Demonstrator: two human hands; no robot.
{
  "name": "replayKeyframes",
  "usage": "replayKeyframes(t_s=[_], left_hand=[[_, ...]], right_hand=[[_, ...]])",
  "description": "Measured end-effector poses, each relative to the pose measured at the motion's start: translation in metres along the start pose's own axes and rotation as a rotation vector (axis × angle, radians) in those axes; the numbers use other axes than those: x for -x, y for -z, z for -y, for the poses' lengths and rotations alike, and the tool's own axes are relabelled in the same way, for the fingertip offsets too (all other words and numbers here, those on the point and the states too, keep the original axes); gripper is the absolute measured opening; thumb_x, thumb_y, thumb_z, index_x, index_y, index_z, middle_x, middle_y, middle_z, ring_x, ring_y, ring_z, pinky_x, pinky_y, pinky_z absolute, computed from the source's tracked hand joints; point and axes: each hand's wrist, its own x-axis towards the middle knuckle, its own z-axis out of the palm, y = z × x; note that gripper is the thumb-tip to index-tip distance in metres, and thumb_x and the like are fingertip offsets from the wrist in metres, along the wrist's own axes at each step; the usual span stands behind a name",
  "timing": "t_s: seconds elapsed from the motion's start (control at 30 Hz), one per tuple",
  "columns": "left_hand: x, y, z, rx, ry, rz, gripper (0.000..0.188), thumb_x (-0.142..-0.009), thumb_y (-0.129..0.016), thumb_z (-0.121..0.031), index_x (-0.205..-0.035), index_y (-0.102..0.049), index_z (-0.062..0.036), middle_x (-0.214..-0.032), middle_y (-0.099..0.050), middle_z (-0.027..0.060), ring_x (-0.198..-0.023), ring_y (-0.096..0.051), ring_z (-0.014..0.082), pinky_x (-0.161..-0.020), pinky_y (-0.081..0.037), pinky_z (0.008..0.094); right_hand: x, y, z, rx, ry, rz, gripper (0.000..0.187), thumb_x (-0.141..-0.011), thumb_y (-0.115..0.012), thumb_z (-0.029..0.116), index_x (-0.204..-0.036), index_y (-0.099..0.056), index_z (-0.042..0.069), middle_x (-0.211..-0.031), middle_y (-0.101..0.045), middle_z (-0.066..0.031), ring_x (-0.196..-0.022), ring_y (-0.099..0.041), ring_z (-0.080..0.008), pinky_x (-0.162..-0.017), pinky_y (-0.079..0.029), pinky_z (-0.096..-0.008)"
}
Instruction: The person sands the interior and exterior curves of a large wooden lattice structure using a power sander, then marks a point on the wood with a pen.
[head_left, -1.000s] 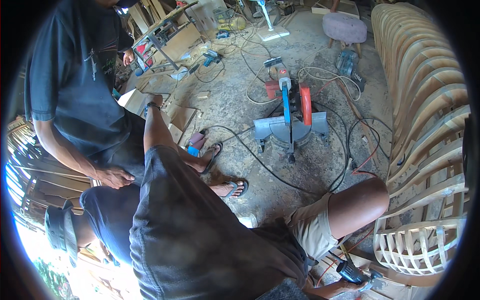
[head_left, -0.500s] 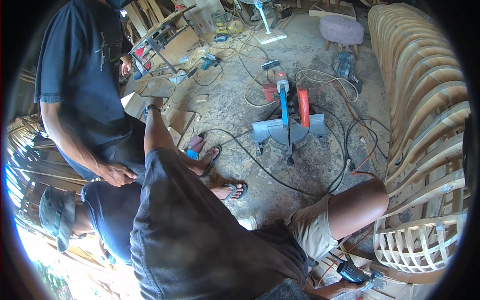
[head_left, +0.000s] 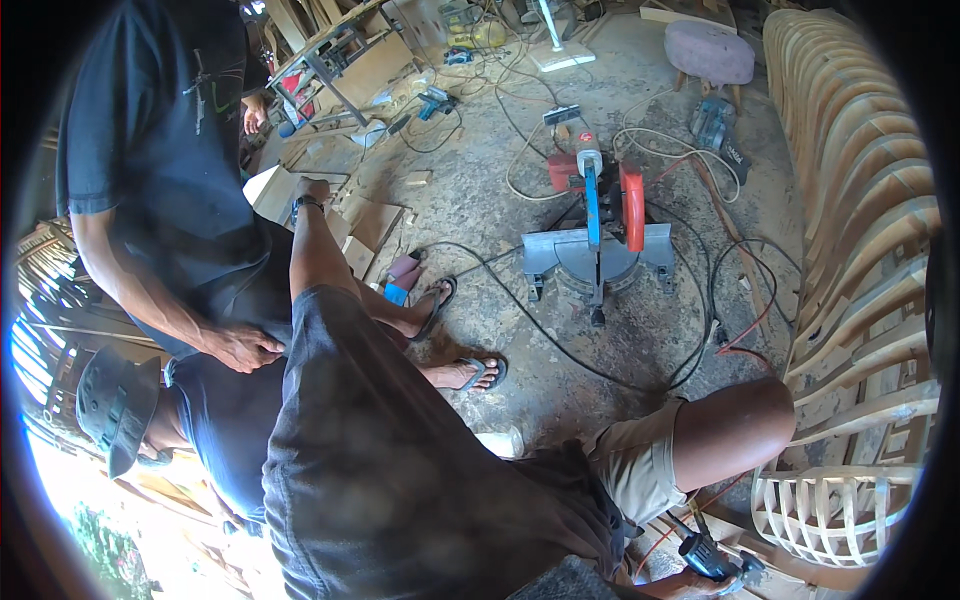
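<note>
Workshop floor [head_left: 480, 170], stained & grimy, lies strewn w/ cords and wood offcuts. Person's R hand [head_left: 692, 582], low at bottom R of view, holds a dark power tool [head_left: 702, 556], grip clasped round its casing; tool is just past the shorts, nr the slatted end of a long, ribbed wooden frame [head_left: 850, 190] that fills the R side. L arm stretches fwd, watch [head_left: 306, 203] on wrist, L hand [head_left: 314, 188] by pale wood boards [head_left: 268, 190]; can't tell if its grip is spread or pressed together, too small in view. Ctr: miter saw [head_left: 597, 255] w/ blue arm & red part stands on floor, well apart from both hands. Bkgd: purplish stool [head_left: 710, 52], blue-grey tool [head_left: 712, 118] nr it, and cluttered desk [head_left: 335, 45] upper L. Far L, co-worker [head_left: 150, 160] in dark T-shirt stands, one hand low; 2nd person [head_left: 225, 420], in brimmed hat [head_left: 115, 405], is bent over below.
</note>
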Motion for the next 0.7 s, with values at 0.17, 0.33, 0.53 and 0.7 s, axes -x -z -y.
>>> replayKeyframes(t_s=[0.17, 0.33, 0.53, 0.7], left_hand=[[-0.012, -0.003, -0.001, -0.021, -0.009, 0.003, 0.051, -0.084, -0.051, -0.015, -0.132, -0.05, 0.0, -0.095, -0.07, 0.0186, -0.073, -0.069, 0.0312, -0.058, -0.056, 0.0399], [-0.019, -0.008, 0.001, -0.051, -0.023, 0.009, 0.053, -0.084, -0.051, -0.016, -0.134, -0.049, 0.0004, -0.095, -0.07, 0.0188, -0.072, -0.069, 0.031, -0.058, -0.056, 0.0397], [-0.026, -0.002, -0.048, -0.177, -0.116, -0.003, 0.055, -0.083, -0.051, -0.016, -0.136, -0.047, 0.0015, -0.096, -0.069, 0.0199, -0.071, -0.069, 0.0309, -0.059, -0.056, 0.0393], [-0.041, 0.022, -0.085, -0.204, -0.187, -0.032, 0.068, -0.084, -0.053, -0.02, -0.148, -0.037, -0.0016, -0.114, -0.066, 0.0243, -0.091, -0.068, 0.0329, -0.074, -0.055, 0.0387]], right_hand=[[-0.001, -0.023, 0.01, -0.013, -0.072, 0.003, 0.089, -0.077, -0.083, 0.029, -0.143, -0.028, 0.004, -0.112, -0.057, -0.0199, -0.093, -0.059, -0.0373, -0.077, -0.047, -0.0504], [-0.004, -0.045, 0.018, -0.057, -0.147, 0.012, 0.084, -0.078, -0.082, 0.029, -0.14, -0.031, 0.004, -0.11, -0.057, -0.0189, -0.092, -0.059, -0.0359, -0.077, -0.048, -0.049], [-0.015, -0.071, 0.032, -0.112, -0.222, 0.029, 0.079, -0.079, -0.081, 0.029, -0.137, -0.033, 0.005, -0.108, -0.057, -0.0176, -0.09, -0.059, -0.0342, -0.076, -0.048, -0.0474], [-0.017, -0.09, 0.044, -0.168, -0.289, 0.044, 0.074, -0.079, -0.08, 0.029, -0.134, -0.036, 0.005, -0.105, -0.058, -0.0166, -0.088, -0.059, -0.0328, -0.075, -0.048, -0.0461]])
